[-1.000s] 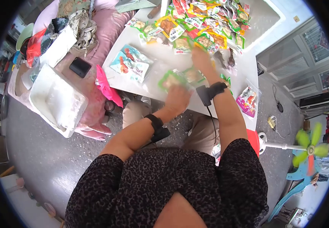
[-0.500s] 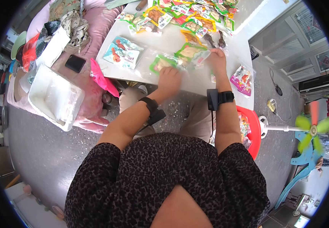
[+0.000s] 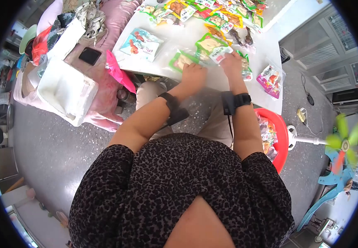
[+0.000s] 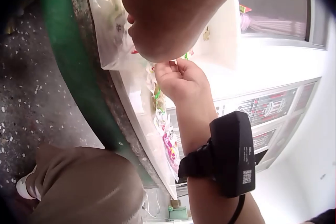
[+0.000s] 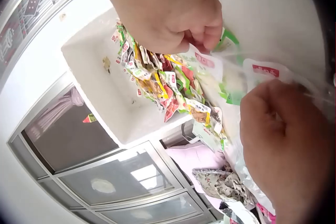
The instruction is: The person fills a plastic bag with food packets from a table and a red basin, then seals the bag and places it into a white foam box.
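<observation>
My left hand (image 3: 194, 78) grips the near end of a green-edged food packet (image 3: 179, 60) at the table's front edge, its fingers curled. Clear plastic film (image 5: 302, 79) lies around this packet beside the hand. Just to the right, my right hand (image 3: 231, 66) pinches the white corner (image 5: 206, 62) of a second green-edged packet (image 3: 209, 44), which shows pale food through its window. The two packets lie side by side. In the left wrist view the left hand (image 4: 163, 19) hides both packets, with the right hand (image 4: 181, 79) beyond it.
Several colourful food packets (image 3: 179, 9) are heaped at the table's back. A blue-white pouch (image 3: 141, 44) lies left, a pink-purple pouch (image 3: 269, 80) right. A red basin (image 3: 281, 142) of packets stands below the right edge; a white foam box (image 3: 65, 93) is at left.
My right hand has come back from the heap and now pinches a packet beside the left hand's one. The left hand stays at the front edge with its packet.
</observation>
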Motion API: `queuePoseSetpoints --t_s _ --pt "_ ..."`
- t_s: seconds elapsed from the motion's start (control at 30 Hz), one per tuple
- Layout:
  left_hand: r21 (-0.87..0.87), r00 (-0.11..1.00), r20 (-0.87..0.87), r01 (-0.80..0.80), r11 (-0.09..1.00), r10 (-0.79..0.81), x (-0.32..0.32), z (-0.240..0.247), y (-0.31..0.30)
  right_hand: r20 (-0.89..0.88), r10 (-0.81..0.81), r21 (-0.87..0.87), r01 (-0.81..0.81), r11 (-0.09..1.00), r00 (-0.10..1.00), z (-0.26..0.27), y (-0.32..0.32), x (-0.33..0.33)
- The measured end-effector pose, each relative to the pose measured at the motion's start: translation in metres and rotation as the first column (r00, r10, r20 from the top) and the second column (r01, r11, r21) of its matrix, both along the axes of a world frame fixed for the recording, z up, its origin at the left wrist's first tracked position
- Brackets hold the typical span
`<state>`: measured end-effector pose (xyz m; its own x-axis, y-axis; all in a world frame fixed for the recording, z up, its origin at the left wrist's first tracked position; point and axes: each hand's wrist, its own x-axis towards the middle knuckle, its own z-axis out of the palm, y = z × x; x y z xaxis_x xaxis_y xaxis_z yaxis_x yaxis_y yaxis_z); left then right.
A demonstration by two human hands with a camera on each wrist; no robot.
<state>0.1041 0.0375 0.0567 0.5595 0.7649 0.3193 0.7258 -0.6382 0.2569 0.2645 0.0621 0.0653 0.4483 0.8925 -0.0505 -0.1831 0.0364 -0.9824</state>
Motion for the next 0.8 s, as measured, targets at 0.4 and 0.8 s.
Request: queuePoseSetpoints --t_s 0.4,0.8 --pt "-0.446 0.956 0.251 -0.023 0.895 0.150 -0.005 0.014 0.004 -0.425 0.164 0.182 -0.093 0.979 0.890 0.043 -0.082 0.028" --pt "-0.550 0.913 0.320 -0.038 0.834 0.253 -0.007 0.007 0.006 0.881 0.087 0.119 -0.396 0.911 0.464 -0.031 -0.136 0.012"
